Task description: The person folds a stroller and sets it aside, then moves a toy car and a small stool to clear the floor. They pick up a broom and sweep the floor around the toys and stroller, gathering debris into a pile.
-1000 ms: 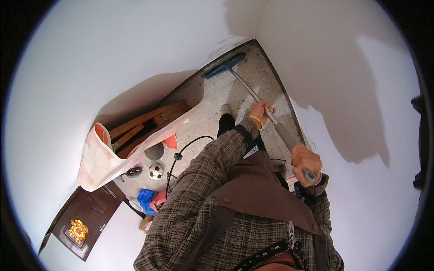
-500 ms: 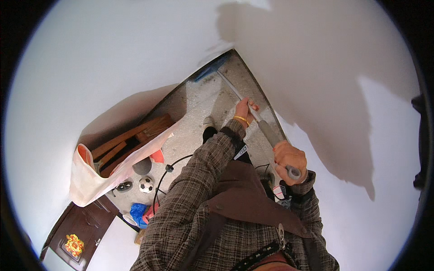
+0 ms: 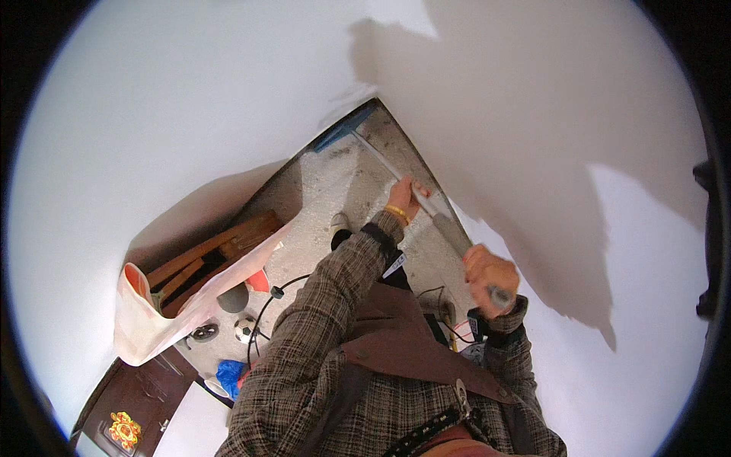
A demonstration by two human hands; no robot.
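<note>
Both of my hands are closed round a long-handled tool (image 3: 378,157) with a wide blue head (image 3: 346,128), a broom or a mop. That head lies on the floor along the left wall, right up in the corner. My left hand (image 3: 405,196) grips the pale pole partway down, its thumb side toward the right wall. At the upper end, my right hand (image 3: 489,276) wraps the thicker grey grip (image 3: 451,232), close beside the right wall; it is slightly blurred. The round grey end of the handle pokes out of this fist.
Wooden pieces (image 3: 247,228) lean by the left wall behind a pale sheet (image 3: 145,331). Near it are a football (image 3: 244,328), a black cable (image 3: 266,308), a grey round object (image 3: 233,298) and a blue bag (image 3: 229,375). A dark brown door (image 3: 152,388) stands lower left.
The view has shifted, so the corner and floor things sit lower and further left. My right hand has moved slightly toward the right wall; both hands keep their grip, with the blue head still in the corner.
</note>
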